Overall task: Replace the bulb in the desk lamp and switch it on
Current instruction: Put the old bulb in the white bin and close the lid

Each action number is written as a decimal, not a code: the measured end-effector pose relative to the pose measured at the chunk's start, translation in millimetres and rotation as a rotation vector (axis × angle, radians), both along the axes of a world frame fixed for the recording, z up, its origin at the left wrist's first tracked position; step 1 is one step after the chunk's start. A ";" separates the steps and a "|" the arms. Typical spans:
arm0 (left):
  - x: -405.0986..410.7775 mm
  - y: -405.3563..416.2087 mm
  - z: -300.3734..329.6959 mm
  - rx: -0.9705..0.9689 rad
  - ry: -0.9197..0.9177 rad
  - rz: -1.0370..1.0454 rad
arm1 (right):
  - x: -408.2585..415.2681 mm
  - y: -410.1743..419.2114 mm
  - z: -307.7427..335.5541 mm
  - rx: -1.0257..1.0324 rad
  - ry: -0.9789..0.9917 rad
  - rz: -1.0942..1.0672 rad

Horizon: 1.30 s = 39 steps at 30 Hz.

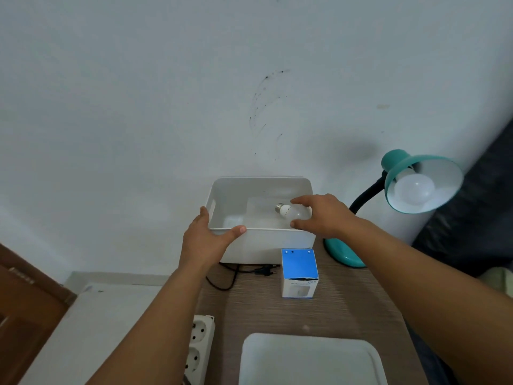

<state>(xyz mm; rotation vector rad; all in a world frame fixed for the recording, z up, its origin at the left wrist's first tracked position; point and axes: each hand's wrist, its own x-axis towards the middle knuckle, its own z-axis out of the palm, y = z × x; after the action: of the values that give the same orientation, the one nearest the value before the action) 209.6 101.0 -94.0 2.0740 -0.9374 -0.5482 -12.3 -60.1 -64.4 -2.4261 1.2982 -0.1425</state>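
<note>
Head view. White bin (277,243) at the back of a wood-grain desk (319,315), against a pale wall (166,93). Loose bulb (293,212) lying on its side inside the bin, metal base pointing left. Right hand (323,215) over the bin's right part, fingers and thumb curved around the bulb's glass end; whether they touch it cannot be told. Left hand (206,236) on the bin's near left corner, thumb along the front rim, fingers up the side wall. Teal desk lamp (416,184) to the right, a bulb fitted in its shade, unlit. Blue-topped bulb box (299,272) just in front of the bin. Black plug (265,271) lying unplugged beside the box. White power strip (198,345) at the desk's left edge. White tray (311,359) nearest the camera.
</note>
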 end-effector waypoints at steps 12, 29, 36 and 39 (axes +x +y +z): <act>-24.7 52.3 3.2 -0.080 -0.150 -0.058 | -99.0 78.5 -12.5 -0.048 -0.382 -0.106; -153.4 224.3 -82.7 0.189 -0.049 -0.328 | -197.3 226.5 -102.6 0.256 -0.187 -0.196; -165.0 255.9 -99.6 0.297 -0.120 -0.360 | -217.9 263.9 -110.9 0.229 -0.064 -0.163; -166.7 259.2 -103.1 0.329 -0.153 -0.366 | -223.5 275.0 -114.1 0.201 0.009 -0.111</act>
<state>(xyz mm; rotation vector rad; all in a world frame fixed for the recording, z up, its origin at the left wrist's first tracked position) 42.9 360.3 -197.1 2.2699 -1.4113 -0.7841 -235.8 214.9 -178.5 -2.1904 1.3811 -0.0292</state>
